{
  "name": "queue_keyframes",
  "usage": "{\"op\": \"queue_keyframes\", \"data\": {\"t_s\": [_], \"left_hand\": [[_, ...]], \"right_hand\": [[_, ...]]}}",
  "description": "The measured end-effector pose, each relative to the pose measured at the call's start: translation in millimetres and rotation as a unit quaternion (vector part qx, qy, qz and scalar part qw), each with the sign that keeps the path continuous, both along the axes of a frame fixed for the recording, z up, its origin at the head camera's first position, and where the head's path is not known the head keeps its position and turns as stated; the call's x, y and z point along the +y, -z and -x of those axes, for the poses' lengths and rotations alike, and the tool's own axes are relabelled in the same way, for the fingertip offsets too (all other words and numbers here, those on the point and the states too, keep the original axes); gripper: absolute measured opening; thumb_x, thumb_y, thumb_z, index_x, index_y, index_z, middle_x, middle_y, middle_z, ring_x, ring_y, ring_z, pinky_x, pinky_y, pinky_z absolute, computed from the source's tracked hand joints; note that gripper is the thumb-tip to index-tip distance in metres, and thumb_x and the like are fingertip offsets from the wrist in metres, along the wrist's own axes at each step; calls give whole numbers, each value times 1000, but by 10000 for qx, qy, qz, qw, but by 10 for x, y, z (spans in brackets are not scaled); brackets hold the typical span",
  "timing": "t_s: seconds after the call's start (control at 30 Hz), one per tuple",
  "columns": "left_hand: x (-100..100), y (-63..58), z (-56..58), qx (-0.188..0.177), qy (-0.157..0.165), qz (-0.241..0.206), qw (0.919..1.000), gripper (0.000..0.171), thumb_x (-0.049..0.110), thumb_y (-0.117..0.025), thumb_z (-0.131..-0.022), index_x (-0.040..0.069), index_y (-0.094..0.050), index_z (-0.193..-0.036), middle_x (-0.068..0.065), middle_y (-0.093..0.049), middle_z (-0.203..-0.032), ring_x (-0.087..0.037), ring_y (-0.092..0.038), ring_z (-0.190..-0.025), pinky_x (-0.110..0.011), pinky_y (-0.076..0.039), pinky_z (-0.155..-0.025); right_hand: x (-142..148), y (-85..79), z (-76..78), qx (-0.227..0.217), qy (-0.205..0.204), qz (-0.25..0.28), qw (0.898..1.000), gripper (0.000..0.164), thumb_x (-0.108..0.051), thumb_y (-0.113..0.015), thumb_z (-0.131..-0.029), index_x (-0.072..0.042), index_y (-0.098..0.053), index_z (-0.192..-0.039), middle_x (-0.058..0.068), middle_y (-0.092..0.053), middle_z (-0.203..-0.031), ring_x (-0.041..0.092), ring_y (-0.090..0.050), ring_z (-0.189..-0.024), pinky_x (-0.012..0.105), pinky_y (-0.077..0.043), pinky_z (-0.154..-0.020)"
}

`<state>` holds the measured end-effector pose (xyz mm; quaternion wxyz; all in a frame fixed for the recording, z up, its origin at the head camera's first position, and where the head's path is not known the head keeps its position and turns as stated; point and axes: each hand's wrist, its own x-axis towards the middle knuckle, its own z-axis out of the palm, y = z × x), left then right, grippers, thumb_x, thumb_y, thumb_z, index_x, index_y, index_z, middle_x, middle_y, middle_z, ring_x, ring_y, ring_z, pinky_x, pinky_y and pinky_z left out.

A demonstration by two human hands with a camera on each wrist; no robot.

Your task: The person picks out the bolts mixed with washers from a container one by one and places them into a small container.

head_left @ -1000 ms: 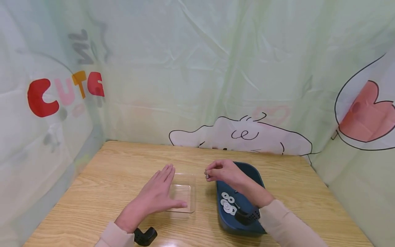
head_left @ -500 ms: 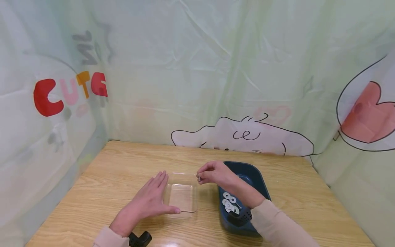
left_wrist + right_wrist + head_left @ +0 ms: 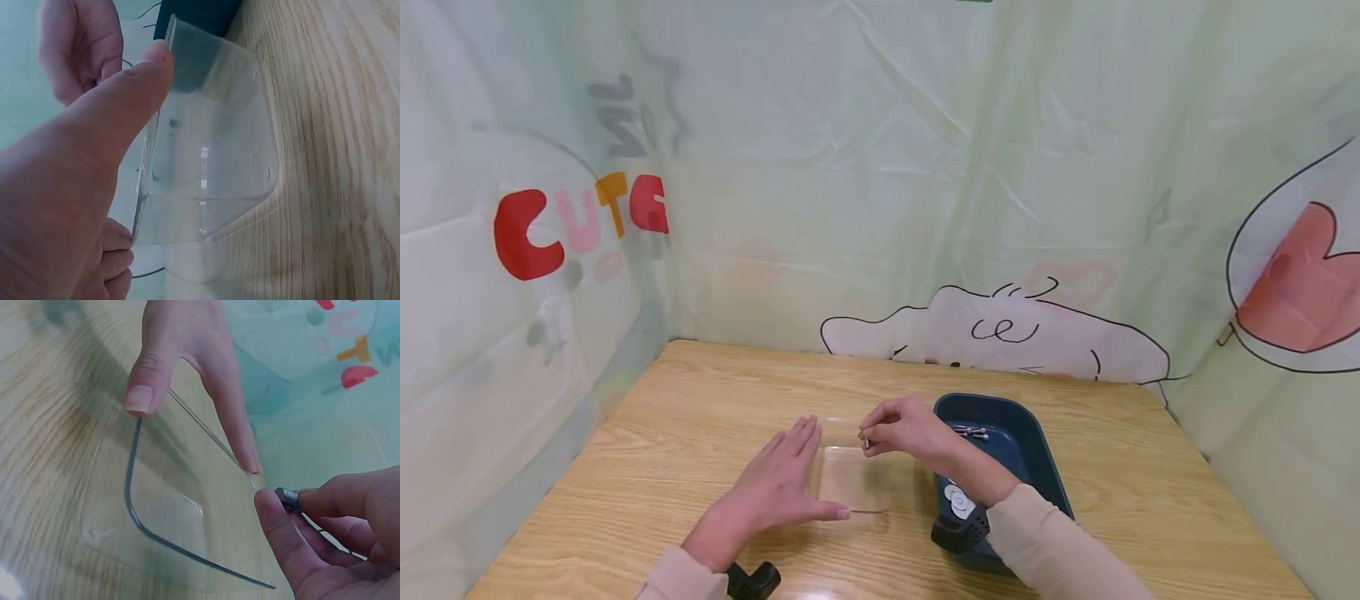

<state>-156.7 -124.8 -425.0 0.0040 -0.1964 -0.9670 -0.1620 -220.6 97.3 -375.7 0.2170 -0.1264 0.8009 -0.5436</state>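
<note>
A clear plastic box (image 3: 853, 483) stands on the table; its walls show plainly in the left wrist view. My left hand (image 3: 778, 479) rests on the box's left rim, thumb and fingers extended and spread apart. Between thumb and fingertips, my right hand (image 3: 906, 429) pinches a small metal screw (image 3: 287, 499), its threaded end showing in the right wrist view. That hand hovers over the box's far right part. The box's bottom (image 3: 150, 531) shows through its clear walls. Most of the screw is hidden by the fingers.
To the right stands a dark blue tray (image 3: 1037, 437). Several screws (image 3: 973, 433) lie in its far part and white washers (image 3: 958, 502) nearer, partly covered by the right forearm and wrist camera (image 3: 958, 529). A printed curtain (image 3: 775, 208) closes off the table's back and sides.
My right hand has moved left with the screw, from beside the tray's edge to over the clear box. Screws in the tray have come into view. The left hand stays at the box.
</note>
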Motion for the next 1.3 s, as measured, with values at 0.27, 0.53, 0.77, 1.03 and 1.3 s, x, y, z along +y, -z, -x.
{"op": "queue_keyframes", "data": {"t_s": [0.27,0.53,0.77,1.03,1.3], "left_hand": [[59,15,55,-135,75,35,9999,121,80,-61,-75,-4,-25,-154,-18,-20,-164,-31,-20,-153,-52,-23,-123],[87,-26,56,-195,86,38,9998,121,80,-61,-75,-5,-25,-154,-19,-20,-164,-32,-20,-153,-52,-22,-124],[89,-29,49,-244,85,33,9997,121,79,-62,-75,-5,-25,-154,-19,-20,-164,-32,-20,-153,-52,-22,-124],[81,-41,56,-293,112,69,9995,121,79,-62,-75,-4,-25,-154,-19,-20,-164,-31,-20,-153,-51,-23,-123],[87,-65,48,-402,125,-95,9991,120,76,-67,-75,-4,-25,-154,-19,-21,-164,-32,-21,-153,-52,-23,-123]], "right_hand": [[-106,101,1,42,-116,-217,9997,20,-8,-65,-95,6,-67,-110,14,-70,-96,17,-72,-81,33,-62,-82],[-216,217,-9,266,-204,-603,9976,12,-2,-65,-93,6,-69,-101,12,-69,-89,17,-70,-74,33,-62,-75],[-278,285,-26,490,-285,-1011,9933,7,1,-65,-92,4,-70,-95,10,-68,-83,16,-70,-71,32,-62,-72],[-342,295,-43,1524,-626,-1825,9693,7,5,-67,-87,1,-69,-81,5,-65,-69,11,-62,-60,22,-53,-55],[-402,329,-84,2648,-974,-2500,9262,16,9,-67,-81,-2,-68,-69,0,-59,-59,7,-47,-53,18,-41,-48]]}}
